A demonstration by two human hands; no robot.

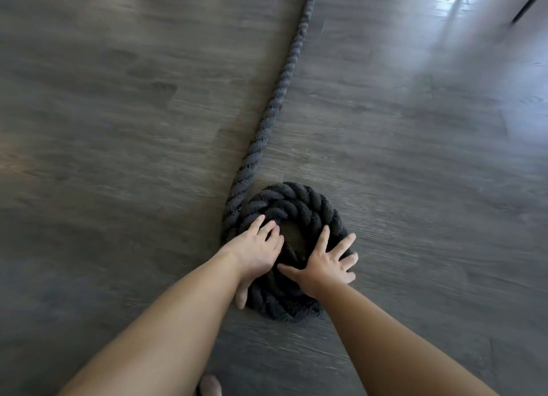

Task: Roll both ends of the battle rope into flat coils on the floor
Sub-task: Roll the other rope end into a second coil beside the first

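A thick black battle rope (268, 111) runs from the top of the view down the floor and winds into a small flat coil (292, 206) in front of me. My left hand (256, 249) lies on the coil's left side, fingers spread over the strands and thumb down along the outer edge. Spread flat, my right hand (324, 263) presses on the right side of the coil. Neither hand is curled round the rope. Part of the coil's centre is hidden under my hands.
Grey wood-look floor (118, 128) lies on every side of the rope. A thin dark leg of some furniture (529, 5) slants in at the top right. A foot (210, 385) shows at the bottom edge between my arms.
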